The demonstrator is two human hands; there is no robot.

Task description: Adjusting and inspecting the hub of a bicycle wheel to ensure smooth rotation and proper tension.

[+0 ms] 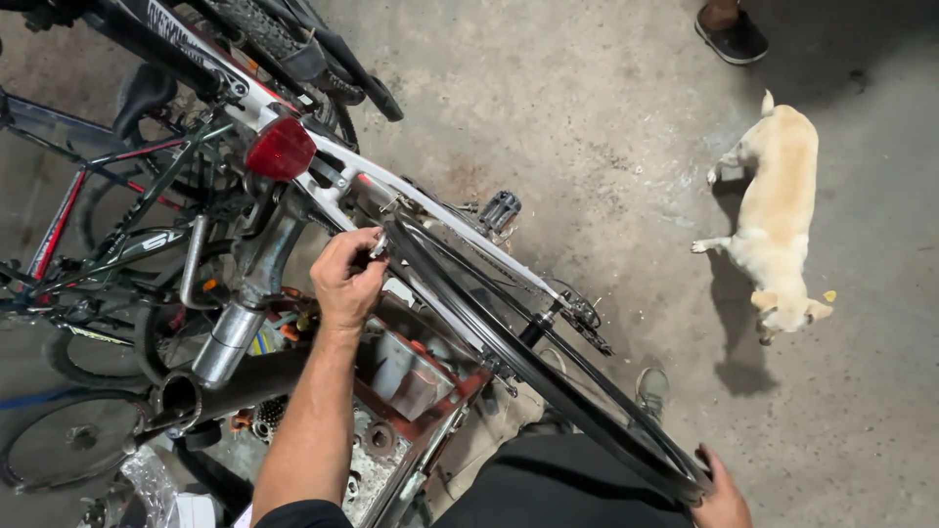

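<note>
Black-rimmed spoked bicycle wheel (548, 376) sits in the white frame's rear stays (430, 210). Left hand (347, 279) pinches a small metal part at the rim top; right hand (722, 494) clamps the lower rim. Likely light, stiff; hold by rim, as spokes bend.

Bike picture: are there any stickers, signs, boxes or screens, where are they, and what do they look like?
Frame lettering: top left, on the slanted white and black bike tube; dark letters.
Second frame marking: left, on the dark bike's tube; pale letters.
Red reflector: above the left hand; rounded, shiny red, no writing.
Plastic bag: bottom left; clear, crumpled.
No signs, boxes or screens show.
</note>
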